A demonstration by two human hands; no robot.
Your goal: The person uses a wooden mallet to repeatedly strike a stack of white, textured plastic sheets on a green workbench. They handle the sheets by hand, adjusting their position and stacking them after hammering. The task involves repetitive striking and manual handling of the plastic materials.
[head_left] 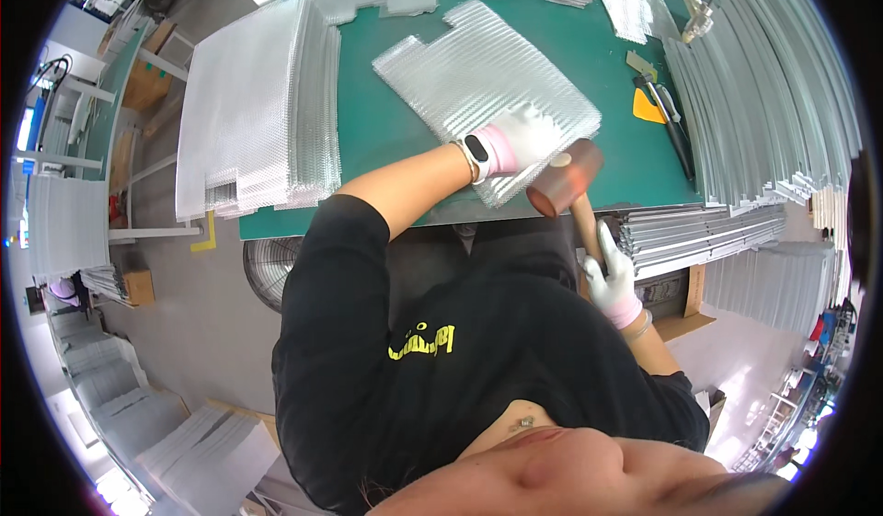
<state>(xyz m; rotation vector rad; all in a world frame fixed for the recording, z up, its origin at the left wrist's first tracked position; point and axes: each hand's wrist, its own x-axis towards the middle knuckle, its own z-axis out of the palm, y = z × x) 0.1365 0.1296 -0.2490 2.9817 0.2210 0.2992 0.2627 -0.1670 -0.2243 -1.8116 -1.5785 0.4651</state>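
My left hand (pixel 522 139), in a white glove with a pink cuff and a wrist band, presses flat on a silver embossed metal sheet (pixel 478 79) lying on the green table (pixel 386 120). My right hand (pixel 609 277), also gloved, grips the wooden handle of a brown rubber mallet (pixel 563 180). The mallet head hangs just over the sheet's near corner, right beside my left hand.
A tall stack of the same embossed sheets (pixel 258 111) lies at the table's left. Long silver metal strips (pixel 763 102) are piled at the right. A yellow scraper (pixel 647 107) and dark hand tools lie between. More sheets sit at the far edge. A fan (pixel 269 268) stands below the table.
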